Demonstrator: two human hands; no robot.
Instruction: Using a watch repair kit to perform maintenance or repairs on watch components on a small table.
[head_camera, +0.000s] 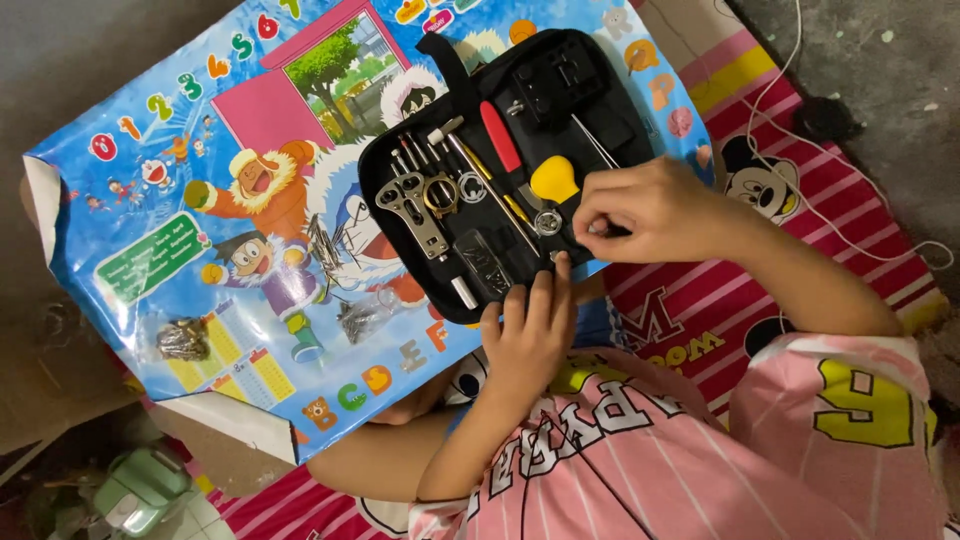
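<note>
- The left hand (530, 335) lies flat, fingers together, its tips resting on the near edge of the black tool case (500, 170); it grips nothing.
- The right hand (640, 210) is curled narrow just past it, fingertips pinched at the case's right side; whether something small sits in the pinch I cannot tell.
- Judged from here, the case sits at the edge of the slick cartoon board (250, 210), so a nudge could slide it off and scatter the loose parts.
- Inside the case: a smooth yellow plastic knob (553, 178), a red-handled tool (500, 135), a flat steel wrench (412, 210), thin metal rods and a brass-coloured ring, all hard and shiny against soft black fabric.
- Further left on the glossy board lie two small clear bags of metal bits (183, 340).
- Beneath all, a striped red cloth (840, 200), soft and creased.
</note>
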